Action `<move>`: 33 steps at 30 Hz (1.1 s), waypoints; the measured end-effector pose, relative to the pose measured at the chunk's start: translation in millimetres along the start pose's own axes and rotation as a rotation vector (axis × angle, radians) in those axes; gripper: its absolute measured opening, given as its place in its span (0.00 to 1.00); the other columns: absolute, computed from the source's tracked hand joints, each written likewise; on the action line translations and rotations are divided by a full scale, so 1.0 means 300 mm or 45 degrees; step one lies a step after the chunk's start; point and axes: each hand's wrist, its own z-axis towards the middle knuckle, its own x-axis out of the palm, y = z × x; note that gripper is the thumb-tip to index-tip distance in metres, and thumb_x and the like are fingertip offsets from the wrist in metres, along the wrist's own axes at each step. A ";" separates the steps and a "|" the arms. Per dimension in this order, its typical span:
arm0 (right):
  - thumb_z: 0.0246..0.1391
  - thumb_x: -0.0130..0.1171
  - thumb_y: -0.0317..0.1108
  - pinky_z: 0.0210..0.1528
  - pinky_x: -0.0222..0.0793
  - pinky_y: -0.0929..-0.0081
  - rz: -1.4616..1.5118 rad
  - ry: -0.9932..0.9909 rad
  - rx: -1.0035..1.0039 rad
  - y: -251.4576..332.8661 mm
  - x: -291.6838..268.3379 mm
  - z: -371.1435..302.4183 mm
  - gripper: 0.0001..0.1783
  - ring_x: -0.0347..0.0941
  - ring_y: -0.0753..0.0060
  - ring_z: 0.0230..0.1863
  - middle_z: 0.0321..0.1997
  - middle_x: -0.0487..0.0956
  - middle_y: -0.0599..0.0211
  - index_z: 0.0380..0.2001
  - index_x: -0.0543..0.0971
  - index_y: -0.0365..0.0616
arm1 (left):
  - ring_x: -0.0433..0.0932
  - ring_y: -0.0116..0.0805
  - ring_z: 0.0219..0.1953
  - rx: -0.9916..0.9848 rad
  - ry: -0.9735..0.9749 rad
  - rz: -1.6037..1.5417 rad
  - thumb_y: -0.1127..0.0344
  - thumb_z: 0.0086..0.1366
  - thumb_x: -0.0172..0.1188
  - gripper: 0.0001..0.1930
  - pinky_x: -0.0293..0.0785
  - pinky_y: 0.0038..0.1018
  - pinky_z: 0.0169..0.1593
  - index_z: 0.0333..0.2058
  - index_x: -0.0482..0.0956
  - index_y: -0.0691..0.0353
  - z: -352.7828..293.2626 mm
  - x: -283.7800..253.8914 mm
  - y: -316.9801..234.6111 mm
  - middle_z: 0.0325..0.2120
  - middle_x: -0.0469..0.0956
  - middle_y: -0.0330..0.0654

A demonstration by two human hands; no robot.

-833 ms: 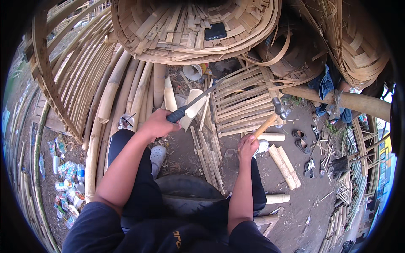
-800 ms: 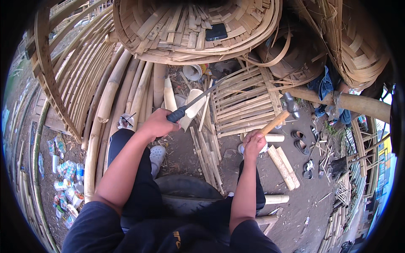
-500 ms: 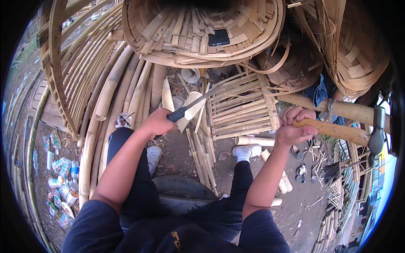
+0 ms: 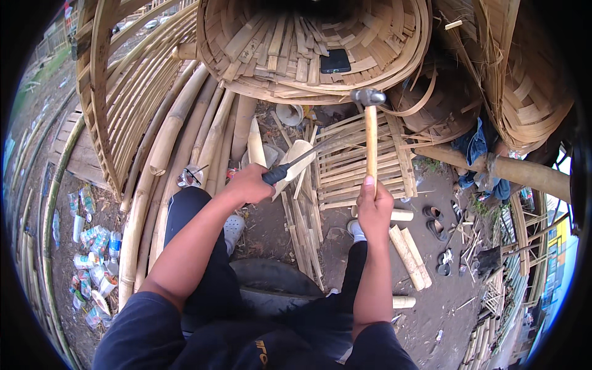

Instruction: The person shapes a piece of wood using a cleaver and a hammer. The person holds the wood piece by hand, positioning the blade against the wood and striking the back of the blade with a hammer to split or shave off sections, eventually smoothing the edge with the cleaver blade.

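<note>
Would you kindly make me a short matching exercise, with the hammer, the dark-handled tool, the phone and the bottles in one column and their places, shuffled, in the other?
Things
1. Hammer
2. Dark-handled tool
3. Phone
4. Bottles

Places
A. On the woven piece at the top of the picture
B. In the left hand
C. On the ground toward the picture's left side
D. In the right hand

Right pairs: 1-D, 2-B, 3-A, 4-C
</note>
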 end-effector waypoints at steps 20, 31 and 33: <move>0.65 0.50 0.44 0.19 0.56 0.69 -0.296 0.040 0.124 -0.214 -0.030 -0.131 0.28 0.60 0.75 0.15 0.11 0.63 0.63 0.16 0.67 0.35 | 0.81 0.52 0.31 -0.102 -0.145 0.139 0.63 0.48 0.59 0.14 0.74 0.38 0.37 0.28 0.81 0.70 0.041 -0.027 0.042 0.24 0.79 0.58; 0.55 0.39 0.74 0.11 0.41 0.80 0.801 -0.306 -0.673 0.193 -0.140 0.055 0.36 0.45 0.82 0.11 0.12 0.53 0.74 0.23 0.57 0.48 | 0.82 0.50 0.35 -0.103 -0.042 0.276 0.62 0.47 0.60 0.16 0.74 0.36 0.42 0.32 0.82 0.70 -0.006 -0.034 0.003 0.28 0.81 0.57; 0.60 0.40 0.68 0.10 0.42 0.79 0.845 -0.267 -0.544 -0.045 0.019 0.027 0.33 0.48 0.80 0.11 0.11 0.55 0.72 0.23 0.58 0.48 | 0.82 0.49 0.33 -0.089 -0.037 0.280 0.63 0.48 0.60 0.16 0.75 0.36 0.40 0.31 0.82 0.70 0.003 -0.039 0.011 0.26 0.80 0.56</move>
